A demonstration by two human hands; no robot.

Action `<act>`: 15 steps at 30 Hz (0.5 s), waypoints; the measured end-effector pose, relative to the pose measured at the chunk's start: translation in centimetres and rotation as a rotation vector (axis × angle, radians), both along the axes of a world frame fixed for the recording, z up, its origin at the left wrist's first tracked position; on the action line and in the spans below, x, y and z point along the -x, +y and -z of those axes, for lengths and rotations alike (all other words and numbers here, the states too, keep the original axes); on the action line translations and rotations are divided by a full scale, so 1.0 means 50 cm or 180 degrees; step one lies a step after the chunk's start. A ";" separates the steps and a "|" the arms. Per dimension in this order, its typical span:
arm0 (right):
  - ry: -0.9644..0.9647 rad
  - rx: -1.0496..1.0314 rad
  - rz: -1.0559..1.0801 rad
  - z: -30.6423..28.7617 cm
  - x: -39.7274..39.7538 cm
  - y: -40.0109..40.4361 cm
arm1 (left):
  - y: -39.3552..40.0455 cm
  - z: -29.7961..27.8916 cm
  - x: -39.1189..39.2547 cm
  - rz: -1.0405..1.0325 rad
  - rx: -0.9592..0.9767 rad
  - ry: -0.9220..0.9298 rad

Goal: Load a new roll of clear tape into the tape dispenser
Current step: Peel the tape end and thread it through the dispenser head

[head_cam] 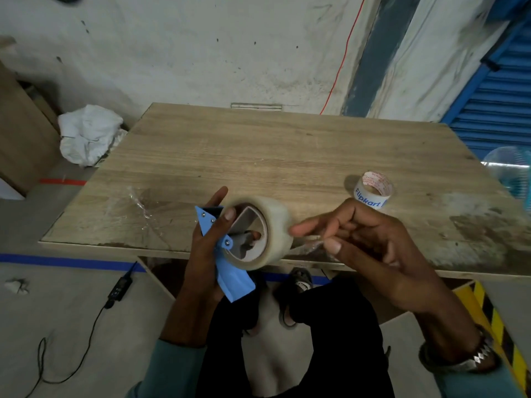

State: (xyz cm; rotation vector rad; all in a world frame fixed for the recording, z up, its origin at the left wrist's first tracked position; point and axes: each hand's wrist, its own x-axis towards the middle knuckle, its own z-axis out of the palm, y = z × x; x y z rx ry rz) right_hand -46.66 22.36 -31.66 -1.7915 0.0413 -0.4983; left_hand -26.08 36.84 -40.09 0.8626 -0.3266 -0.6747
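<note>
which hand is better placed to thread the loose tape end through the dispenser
Right hand: it already pinches the loose tape end beside the clear roll. The left hand is occupied gripping the blue dispenser.

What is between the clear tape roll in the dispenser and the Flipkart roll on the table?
In the head view, the right hand reaches into that stretch, pinching the free tape end beside the clear tape roll. Beyond its fingers, bare table runs to the Flipkart roll.

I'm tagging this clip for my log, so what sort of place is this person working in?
Probably a packing or warehouse area. A Flipkart-printed tape roll sits on the worn wooden table, the concrete floor carries blue line marking and black-and-yellow hazard striping, and a blue roller shutter stands at right.
</note>
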 end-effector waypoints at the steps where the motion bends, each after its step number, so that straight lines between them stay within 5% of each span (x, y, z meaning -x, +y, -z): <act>1: -0.0003 -0.0216 -0.0151 0.005 -0.001 0.003 | -0.002 0.001 0.004 -0.0020 0.0034 0.0174; 6: 0.0075 -0.0891 -0.0182 0.022 -0.009 0.007 | -0.005 0.013 -0.003 -0.0018 -0.0059 0.0160; 15: -0.0188 -0.1113 0.0059 0.016 -0.005 0.024 | -0.004 0.022 -0.007 0.0338 0.0104 -0.0335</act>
